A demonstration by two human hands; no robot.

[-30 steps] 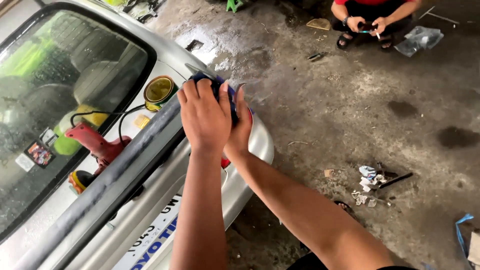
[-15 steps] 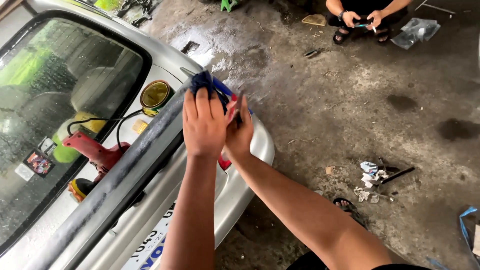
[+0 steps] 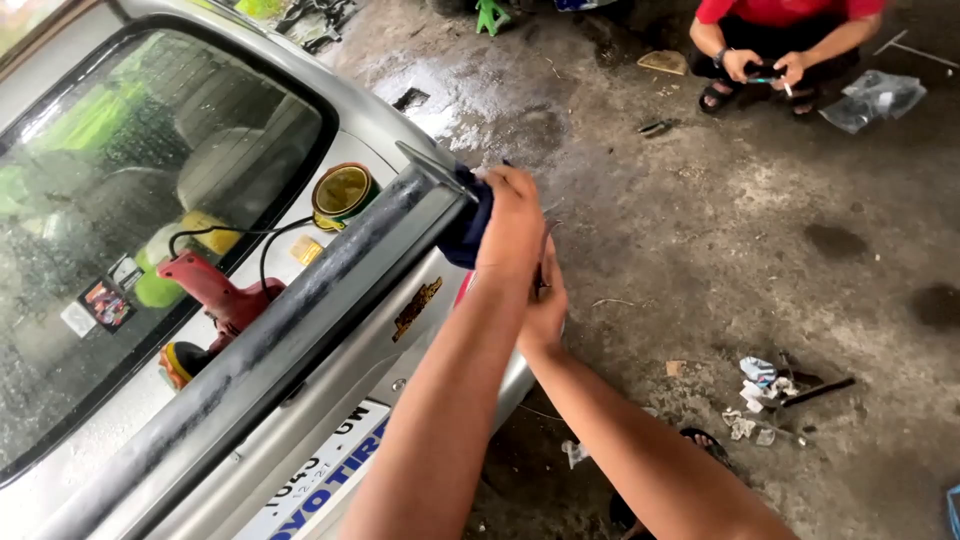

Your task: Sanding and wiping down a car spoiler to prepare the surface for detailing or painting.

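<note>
The left hand [image 3: 512,215] has its fingers [image 3: 500,182] curled and pressed together over a dark blue cloth [image 3: 468,228], bunching it against the outer end of the grey rear spoiler [image 3: 300,310] of a silver car [image 3: 330,420]. The right hand [image 3: 545,300] sits just below and behind the left wrist; its fingers are hidden, so I cannot tell whether they pinch anything, though a thin dark edge shows beside them.

The cloth looks soft and light, likely to fold and slip under the palm, so it seems best gripped as a wad, as it is now. The spoiler looks stiff and smooth, probably slick where it is wet; its end corner under the fingers is the natural place to brace.

To the left of the fingers, on the boot lid under the spoiler, stands an open round tin [image 3: 342,192] with a yellowish inside. Further left a red power polisher [image 3: 215,300] lies with its black cord looping up, a yellow-green pad [image 3: 160,285] beside it. Beyond, inside the rear window [image 3: 150,200], a small dark square sticker [image 3: 105,303] and a pale one sit low in the glass. Below the fingers, a white sticker with blue lettering [image 3: 320,480] runs along the car's rear.

Right and below the fingers, crumpled paper scraps [image 3: 755,395] lie on the wet concrete floor [image 3: 750,220]. Far above, another person crouches in a red shirt [image 3: 780,10], a clear plastic bag [image 3: 870,98] beside them.
</note>
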